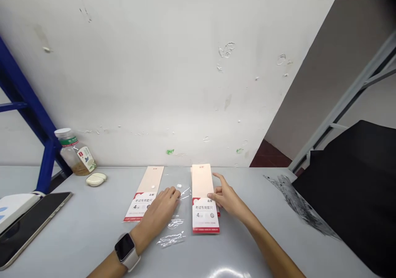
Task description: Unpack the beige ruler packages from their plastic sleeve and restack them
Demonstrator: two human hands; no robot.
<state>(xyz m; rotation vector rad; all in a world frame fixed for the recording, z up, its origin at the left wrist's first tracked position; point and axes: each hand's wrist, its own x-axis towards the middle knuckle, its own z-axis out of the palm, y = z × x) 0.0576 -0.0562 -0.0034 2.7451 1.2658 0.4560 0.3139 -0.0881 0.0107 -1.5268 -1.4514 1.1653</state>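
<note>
Grey tabletop (89, 224) meets a scuffed wall (154, 71); a glass jar (76, 154) there holds a little amber liquid. Right of the jar, your left hand (157, 212) lies curled on clear plastic film (171, 239) beside a packaged ruler set (144, 195), its grip unclear. Further right, your right hand (225, 199), fingers parted, steadies a second ruler set (202, 203) by its edge.

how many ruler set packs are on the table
3 visible: the left pack, partly under the left hand; the top pack, at the right hand; and the lower pack, mostly hidden beneath it. That stack could hide more.
</note>
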